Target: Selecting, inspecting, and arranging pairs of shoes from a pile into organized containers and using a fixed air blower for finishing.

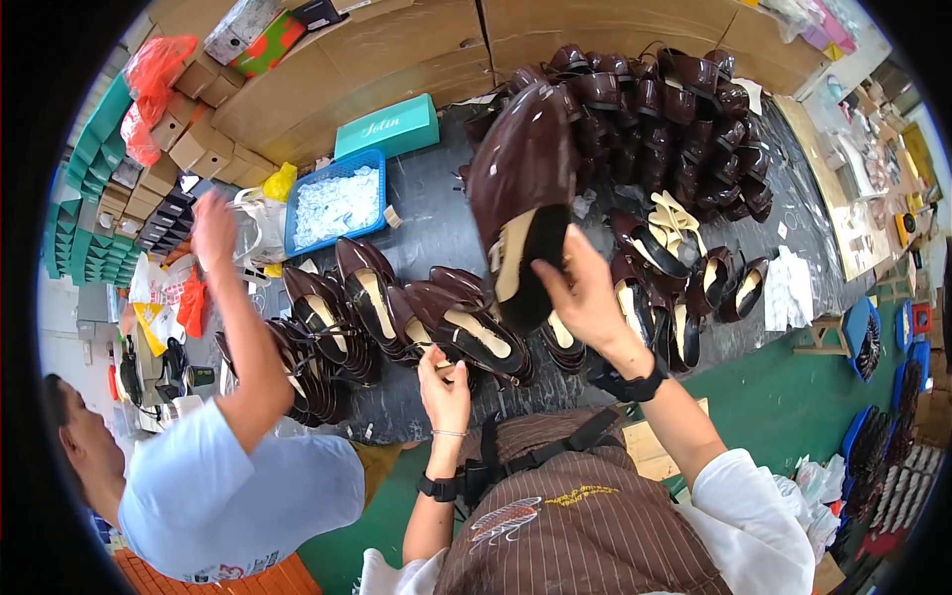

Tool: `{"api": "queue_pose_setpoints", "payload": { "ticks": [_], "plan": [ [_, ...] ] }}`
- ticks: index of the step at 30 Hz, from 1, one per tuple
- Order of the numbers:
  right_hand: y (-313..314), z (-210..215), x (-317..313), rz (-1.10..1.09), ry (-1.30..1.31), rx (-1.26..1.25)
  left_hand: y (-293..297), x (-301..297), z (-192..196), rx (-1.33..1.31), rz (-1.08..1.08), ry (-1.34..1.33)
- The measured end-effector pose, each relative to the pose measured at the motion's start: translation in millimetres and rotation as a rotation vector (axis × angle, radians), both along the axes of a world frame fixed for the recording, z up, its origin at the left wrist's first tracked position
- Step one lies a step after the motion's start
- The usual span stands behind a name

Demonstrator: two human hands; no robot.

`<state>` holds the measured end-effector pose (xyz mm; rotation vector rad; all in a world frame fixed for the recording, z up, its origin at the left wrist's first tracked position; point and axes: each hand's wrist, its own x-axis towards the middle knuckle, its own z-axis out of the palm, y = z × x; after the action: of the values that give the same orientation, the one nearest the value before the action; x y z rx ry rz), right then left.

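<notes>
A glossy dark brown shoe with a pale insole is raised above the table in my right hand, its thumb pressed against the dark inner heel end. Lower and to the left, my left hand has its fingers bent and apart at the near edge of a row of similar shoes; whether a fingertip touches one I cannot make out. More brown shoes lie right of the raised shoe, with cream gloves among them.
Behind stands a big pile of brown shoes. A blue basket of clear small packets and a turquoise box sit on the dark table. At left, a co-worker in a light blue shirt reaches over the table. White paper lies at right.
</notes>
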<state>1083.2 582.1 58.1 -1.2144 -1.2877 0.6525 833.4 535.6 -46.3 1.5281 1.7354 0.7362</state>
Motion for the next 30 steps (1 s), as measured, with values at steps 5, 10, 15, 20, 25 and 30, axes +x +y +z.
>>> {"api": "queue_pose_setpoints", "payload": {
  "ticks": [5, 10, 15, 20, 25, 30],
  "plan": [
    [-7.2, -56.0, -48.5, 0.108, -0.287, -0.001, 3.2, -18.8, -58.9, -0.214, 0.054, -0.226],
    [-50.5, -127.6, -47.6, 0.332, -0.562, -0.573, 20.2, 3.6, -32.8, -0.296, -0.021, -0.433],
    [8.5, -87.8, -15.1, 0.189, -0.645, -0.274, 11.7, 18.2, -16.5, -0.137, -0.042, -0.172],
    [124.8, -96.7, 40.4, -0.116, -1.211, 0.012, 19.1, 24.1, -7.4, -0.229, -0.09, 0.026],
    [182.2, -140.8, 70.8, -0.026, -1.46, -0.205, 25.5, 20.9, -5.0, -0.284, -0.21, -0.002],
    [136.1, -90.8, 30.9, -0.1, -0.43, -0.204, 28.3, 3.7, -1.6, -0.369, -0.325, -0.074]
  ]
}}
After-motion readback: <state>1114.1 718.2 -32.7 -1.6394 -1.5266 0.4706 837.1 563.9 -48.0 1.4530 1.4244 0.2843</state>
